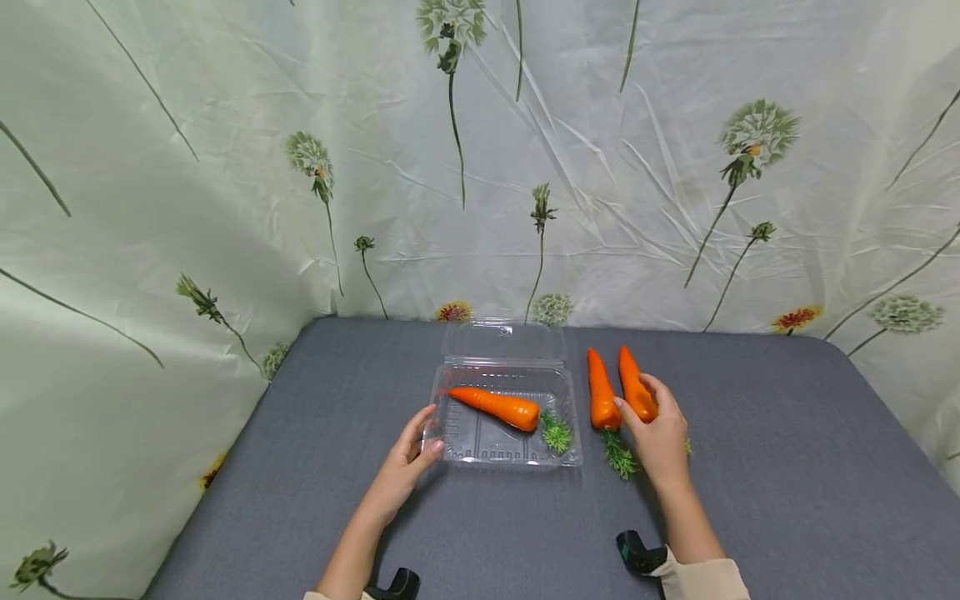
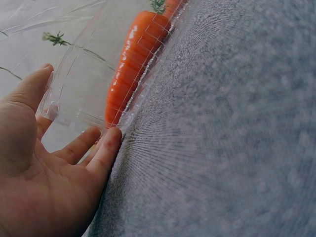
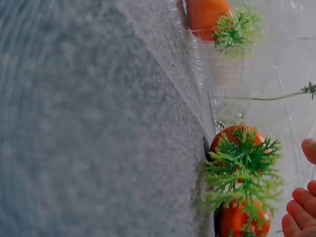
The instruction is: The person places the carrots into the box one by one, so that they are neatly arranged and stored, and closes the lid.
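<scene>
My left hand (image 1: pixel 399 477), fingers loosely spread, touches the left side of the clear plastic box (image 1: pixel 480 458), while my right hand (image 1: pixel 662 440) hangs, thumb and fingers wide, just over the right-hand carrot (image 1: pixel 632 377). Beside it on the grey table (image 1: pixel 300 450) lies a leafy carrot (image 1: pixel 602 398); a glossy orange carrot (image 1: pixel 501 407) slants inside the box, narrow tip leftward, before the open lid (image 1: pixel 504 342) and flower-printed cloth (image 1: pixel 420 192).

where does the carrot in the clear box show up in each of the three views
Head: carrot lower middle, tip toward the picture's left.
Left wrist: carrot upper middle, tip downward.
Right wrist: carrot at the top edge, right of centre, partly cut off.
Shared landmark: the clear box around it.
</scene>
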A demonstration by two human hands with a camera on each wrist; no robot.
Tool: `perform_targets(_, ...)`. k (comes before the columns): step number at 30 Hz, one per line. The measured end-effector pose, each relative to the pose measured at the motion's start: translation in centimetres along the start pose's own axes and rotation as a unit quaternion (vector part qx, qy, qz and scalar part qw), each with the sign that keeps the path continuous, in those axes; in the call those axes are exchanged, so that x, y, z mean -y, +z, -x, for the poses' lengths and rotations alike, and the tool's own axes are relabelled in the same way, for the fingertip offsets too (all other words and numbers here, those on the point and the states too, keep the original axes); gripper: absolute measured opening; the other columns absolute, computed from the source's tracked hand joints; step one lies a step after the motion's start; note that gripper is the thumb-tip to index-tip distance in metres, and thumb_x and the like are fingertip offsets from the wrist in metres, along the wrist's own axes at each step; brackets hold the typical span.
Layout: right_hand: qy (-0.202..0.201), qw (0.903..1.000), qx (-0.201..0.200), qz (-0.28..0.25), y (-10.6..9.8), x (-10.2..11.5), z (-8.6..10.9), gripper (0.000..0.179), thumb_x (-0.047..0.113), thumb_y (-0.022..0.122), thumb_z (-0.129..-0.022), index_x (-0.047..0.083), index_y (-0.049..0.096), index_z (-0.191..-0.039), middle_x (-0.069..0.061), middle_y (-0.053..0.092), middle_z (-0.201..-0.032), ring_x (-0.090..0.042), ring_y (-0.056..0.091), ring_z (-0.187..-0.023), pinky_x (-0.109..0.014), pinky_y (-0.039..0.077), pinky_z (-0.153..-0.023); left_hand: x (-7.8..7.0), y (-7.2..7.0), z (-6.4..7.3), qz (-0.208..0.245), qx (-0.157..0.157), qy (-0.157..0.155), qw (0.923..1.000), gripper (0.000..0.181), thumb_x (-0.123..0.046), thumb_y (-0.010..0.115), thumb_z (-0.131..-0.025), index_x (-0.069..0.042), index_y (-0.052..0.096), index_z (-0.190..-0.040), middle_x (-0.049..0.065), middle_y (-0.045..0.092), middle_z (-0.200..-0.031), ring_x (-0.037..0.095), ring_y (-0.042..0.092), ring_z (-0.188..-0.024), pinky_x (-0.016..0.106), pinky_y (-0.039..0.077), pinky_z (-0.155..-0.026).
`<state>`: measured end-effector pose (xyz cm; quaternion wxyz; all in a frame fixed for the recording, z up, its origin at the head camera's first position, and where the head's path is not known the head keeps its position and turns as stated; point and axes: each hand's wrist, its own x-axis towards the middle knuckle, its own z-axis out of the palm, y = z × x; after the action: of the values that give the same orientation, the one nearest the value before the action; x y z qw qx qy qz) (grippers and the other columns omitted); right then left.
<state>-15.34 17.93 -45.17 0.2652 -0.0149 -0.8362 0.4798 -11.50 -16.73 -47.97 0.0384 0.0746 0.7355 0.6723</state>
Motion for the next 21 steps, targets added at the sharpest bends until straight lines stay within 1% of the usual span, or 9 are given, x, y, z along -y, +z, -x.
perform_targets(3, 0.009, 0.9999, -0.006, 0.002, -0.2, -0.3, 0.1, 0.051, 0.008, 0.073, -0.075, -0.002, 0.050, -0.119, -0.023, 0.054, -0.113, -0.037, 0.050, -0.102, -0.049, 0.038, -0.082, -0.1, 0.0, 0.0, 0.000, -0.003, -0.006, 1.0000, 0.057, -0.017, 0.057, -0.089, -0.018, 0.029, -0.139, 0.019, 0.035, -0.135, 0.034, 0.044, -0.111, 0.039, 0.038, -0.089)
perform_targets(7, 0.028, 0.9995, 0.002, 0.015, -0.4, -0.8, 0.1, 0.051, 0.010, 0.072, -0.077, -0.001, 0.049, -0.121, -0.023, 0.053, -0.116, -0.037, 0.049, -0.104, -0.049, 0.038, -0.083, -0.7, 0.1, 0.1, 0.003, -0.004, -0.016, 0.9999, 0.057, -0.012, 0.055, -0.090, -0.016, 0.028, -0.140, 0.021, 0.034, -0.136, 0.035, 0.043, -0.112, 0.041, 0.037, -0.089)
perform_targets(10, 0.044, 0.9986, 0.008, 0.027, -0.5, -1.3, 0.1, 0.052, 0.011, 0.071, -0.077, -0.001, 0.048, -0.122, -0.023, 0.052, -0.116, -0.037, 0.048, -0.104, -0.048, 0.038, -0.083, -1.7, 0.3, 0.4, 0.002, -0.002, -0.016, 0.9999, 0.057, -0.009, 0.054, -0.090, -0.011, 0.027, -0.140, 0.024, 0.033, -0.135, 0.037, 0.043, -0.112, 0.042, 0.037, -0.089)
perform_targets(14, 0.057, 0.9976, 0.012, 0.039, -0.6, -1.9, 0.1, 0.052, 0.012, 0.072, -0.077, -0.002, 0.048, -0.121, -0.024, 0.053, -0.115, -0.036, 0.049, -0.102, -0.046, 0.037, -0.084, -2.8, 0.5, 0.7, -0.002, 0.000, -0.016, 0.9999, 0.057, -0.008, 0.054, -0.090, -0.009, 0.026, -0.140, 0.026, 0.032, -0.135, 0.038, 0.043, -0.112, 0.042, 0.037, -0.089)
perform_targets(16, 0.059, 0.9973, 0.013, 0.041, -0.6, -2.2, 0.1, 0.051, 0.011, 0.072, -0.077, -0.003, 0.048, -0.120, -0.024, 0.053, -0.115, -0.037, 0.049, -0.101, -0.046, 0.036, -0.084, -3.0, 0.5, 0.7, -0.001, 0.001, -0.020, 0.9998, 0.057, -0.009, 0.054, -0.090, -0.009, 0.026, -0.140, 0.025, 0.032, -0.136, 0.037, 0.042, -0.112, 0.043, 0.037, -0.089)
perform_targets(21, 0.068, 0.9964, 0.016, 0.046, -0.6, -2.6, 0.2, 0.051, 0.008, 0.072, -0.076, -0.005, 0.048, -0.119, -0.024, 0.053, -0.115, -0.036, 0.050, -0.101, -0.044, 0.034, -0.086, -3.0, 0.5, 0.8, -0.001, 0.001, -0.016, 0.9999, 0.057, -0.008, 0.054, -0.090, -0.009, 0.026, -0.140, 0.025, 0.032, -0.136, 0.038, 0.043, -0.112, 0.045, 0.036, -0.090)
